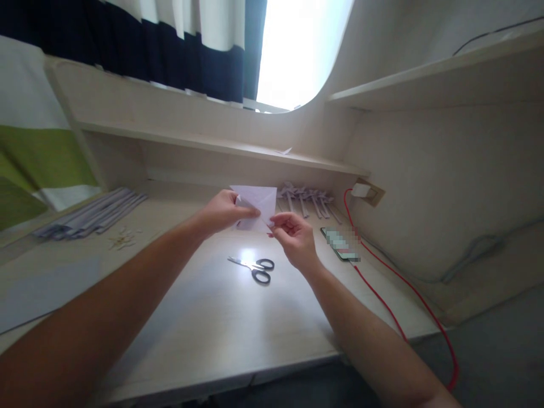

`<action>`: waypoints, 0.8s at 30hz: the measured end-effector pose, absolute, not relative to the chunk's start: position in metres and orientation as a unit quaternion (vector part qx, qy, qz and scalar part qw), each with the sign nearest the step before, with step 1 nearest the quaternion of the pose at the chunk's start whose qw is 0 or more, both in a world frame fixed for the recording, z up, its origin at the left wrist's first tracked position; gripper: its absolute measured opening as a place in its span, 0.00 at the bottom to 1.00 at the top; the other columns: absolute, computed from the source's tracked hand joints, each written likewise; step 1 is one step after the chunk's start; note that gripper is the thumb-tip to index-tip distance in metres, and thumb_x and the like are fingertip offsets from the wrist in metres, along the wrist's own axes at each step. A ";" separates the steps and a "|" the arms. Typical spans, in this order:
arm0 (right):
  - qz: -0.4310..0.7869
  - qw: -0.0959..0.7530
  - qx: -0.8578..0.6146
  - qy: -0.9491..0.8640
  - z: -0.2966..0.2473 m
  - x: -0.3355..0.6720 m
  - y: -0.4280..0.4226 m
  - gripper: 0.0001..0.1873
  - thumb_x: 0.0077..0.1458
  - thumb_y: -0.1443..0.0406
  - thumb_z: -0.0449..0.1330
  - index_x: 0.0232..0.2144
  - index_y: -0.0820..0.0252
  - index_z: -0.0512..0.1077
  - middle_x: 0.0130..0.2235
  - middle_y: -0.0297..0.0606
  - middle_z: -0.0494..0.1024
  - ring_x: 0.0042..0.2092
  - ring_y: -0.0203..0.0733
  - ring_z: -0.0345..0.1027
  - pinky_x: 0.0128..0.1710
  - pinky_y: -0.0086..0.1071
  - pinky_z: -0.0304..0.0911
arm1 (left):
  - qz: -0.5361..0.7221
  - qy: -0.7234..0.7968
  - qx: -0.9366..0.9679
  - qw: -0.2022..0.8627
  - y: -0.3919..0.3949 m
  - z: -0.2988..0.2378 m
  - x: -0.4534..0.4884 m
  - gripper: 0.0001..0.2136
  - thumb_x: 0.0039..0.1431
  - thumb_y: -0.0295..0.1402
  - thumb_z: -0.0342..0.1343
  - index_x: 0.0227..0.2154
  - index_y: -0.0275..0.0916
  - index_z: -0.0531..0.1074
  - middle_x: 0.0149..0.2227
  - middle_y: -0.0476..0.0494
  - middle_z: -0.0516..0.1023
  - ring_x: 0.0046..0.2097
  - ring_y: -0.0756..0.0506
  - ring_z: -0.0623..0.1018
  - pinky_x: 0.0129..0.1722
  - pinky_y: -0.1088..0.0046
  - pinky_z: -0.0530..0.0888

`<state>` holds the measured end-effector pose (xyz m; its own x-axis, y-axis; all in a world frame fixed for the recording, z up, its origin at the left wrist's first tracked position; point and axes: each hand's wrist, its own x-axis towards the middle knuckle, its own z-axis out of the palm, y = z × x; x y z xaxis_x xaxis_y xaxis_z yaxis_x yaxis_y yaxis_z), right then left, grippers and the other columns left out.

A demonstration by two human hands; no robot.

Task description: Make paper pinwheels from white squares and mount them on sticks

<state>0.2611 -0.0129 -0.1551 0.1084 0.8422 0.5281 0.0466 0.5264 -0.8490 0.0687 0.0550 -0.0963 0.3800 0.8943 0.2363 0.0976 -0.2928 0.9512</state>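
A square sheet of white paper (260, 195) with diagonal lines on it is held up above the desk. My left hand (224, 211) grips its left side, with the thumb lying across the front toward the middle. At the lower right corner, the fingers of my right hand (293, 233) pinch the paper's edge. Below the paper, black-handled scissors (255, 267) lie on the desk with their blades pointing left. Several paper pinwheels on rolled sticks (312, 199) rest behind my right hand.
Several rolled paper sticks (91, 214) lie at the left, beside small pale pieces (124, 238). White sheets (51, 289) sit at the near left. On the right, a phone (340, 245) has a red cable (378, 296) running past the desk edge. A low shelf (221, 148) spans the back.
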 end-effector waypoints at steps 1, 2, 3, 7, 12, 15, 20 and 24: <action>0.315 0.636 -0.376 -0.596 -0.153 0.260 -0.018 0.09 0.50 0.67 0.68 0.36 0.59 0.79 0.32 0.34 0.81 0.33 0.37 0.76 0.37 0.35 0.75 | 0.427 0.363 0.678 0.477 0.050 -0.097 0.066 0.12 0.37 0.36 0.74 0.27 0.37 0.85 0.30 0.40 0.86 0.29 0.44 0.79 0.30 0.69 0.73; 0.321 0.630 -0.377 -0.598 -0.151 0.260 -0.025 0.09 0.49 0.67 0.68 0.36 0.59 0.79 0.32 0.34 0.81 0.33 0.37 0.76 0.38 0.35 0.74 | 0.432 0.361 0.671 0.483 0.044 -0.098 0.063 0.12 0.37 0.36 0.74 0.27 0.37 0.85 0.31 0.40 0.86 0.29 0.43 0.80 0.30 0.69 0.74; 0.327 0.624 -0.379 -0.600 -0.149 0.259 -0.032 0.10 0.49 0.68 0.68 0.37 0.59 0.80 0.32 0.34 0.82 0.33 0.37 0.76 0.38 0.34 0.74 | 0.438 0.358 0.664 0.488 0.037 -0.099 0.060 0.12 0.36 0.36 0.74 0.27 0.37 0.85 0.31 0.39 0.86 0.30 0.43 0.80 0.31 0.68 0.75; 0.354 0.602 -0.395 -0.597 -0.140 0.254 -0.069 0.08 0.49 0.66 0.70 0.35 0.60 0.81 0.31 0.36 0.83 0.32 0.38 0.76 0.36 0.34 0.73 | 0.457 0.343 0.643 0.510 0.007 -0.105 0.049 0.12 0.36 0.35 0.76 0.27 0.37 0.85 0.30 0.40 0.85 0.28 0.43 0.80 0.30 0.68 0.74; 0.368 0.590 -0.412 -0.589 -0.132 0.240 -0.106 0.10 0.47 0.63 0.72 0.33 0.61 0.80 0.30 0.36 0.83 0.31 0.39 0.77 0.33 0.33 0.73 | 0.465 0.315 0.621 0.547 -0.029 -0.111 0.038 0.13 0.38 0.33 0.76 0.28 0.35 0.84 0.27 0.43 0.83 0.26 0.45 0.78 0.28 0.71 0.72; 0.358 0.603 -0.416 -0.578 -0.133 0.229 -0.116 0.08 0.47 0.64 0.70 0.32 0.60 0.79 0.28 0.34 0.82 0.29 0.37 0.75 0.31 0.32 0.71 | 0.479 0.304 0.607 0.556 -0.045 -0.119 0.034 0.13 0.41 0.35 0.75 0.29 0.34 0.83 0.28 0.43 0.83 0.28 0.45 0.78 0.30 0.70 0.72; 0.352 0.619 -0.418 -0.564 -0.146 0.216 -0.113 0.05 0.48 0.65 0.68 0.30 0.59 0.78 0.27 0.34 0.80 0.28 0.37 0.73 0.29 0.31 0.69 | 0.506 0.310 0.567 0.571 -0.049 -0.145 0.031 0.14 0.44 0.39 0.74 0.32 0.35 0.83 0.31 0.43 0.84 0.31 0.44 0.80 0.34 0.69 0.74; 0.354 0.617 -0.422 -0.562 -0.164 0.211 -0.102 0.06 0.49 0.63 0.67 0.30 0.58 0.76 0.28 0.34 0.80 0.30 0.39 0.75 0.32 0.34 0.74 | 0.510 0.323 0.550 0.577 -0.042 -0.162 0.032 0.16 0.43 0.40 0.74 0.33 0.35 0.83 0.31 0.43 0.84 0.33 0.43 0.81 0.37 0.68 0.75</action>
<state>0.2113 -0.1017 -0.1642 0.1169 0.9116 0.3941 0.0375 0.3925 -0.9190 0.0316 -0.0418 -0.1625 0.2716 0.9437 0.1888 -0.2341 -0.1254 0.9641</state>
